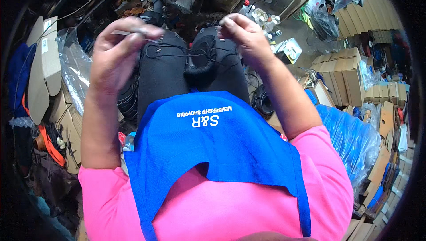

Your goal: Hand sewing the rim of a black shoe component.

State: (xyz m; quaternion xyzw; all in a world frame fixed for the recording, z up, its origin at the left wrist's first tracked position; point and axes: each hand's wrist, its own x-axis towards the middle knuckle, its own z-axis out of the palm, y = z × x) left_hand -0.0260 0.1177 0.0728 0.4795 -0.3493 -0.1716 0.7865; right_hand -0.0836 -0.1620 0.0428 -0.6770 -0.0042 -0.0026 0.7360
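Note:
My left hand (116,52) is raised over my left thigh, its thumb and fingers pinched on a thin grey metal tool (119,32). Blur hides the tool's exact kind. On the other side my right hand (242,32) is closed with bent fingers above my right thigh. Whatever its fingertips hold is too small to make out. Between my knees rests a dark, rounded item like a black shoe (202,70), its opening facing me. Thin black cord (175,48) runs in loose loops across my thighs and over this item, between the two hands.
A blue apron (208,148) covers my lap. Bottles and small jars (262,17) stand ahead on the right, beside a white container (288,50). Stacked cardboard (341,70) and a plastic-wrapped blue bundle (346,134) lie at right. Cardboard pieces (44,72) and clear plastic (71,63) lean at left.

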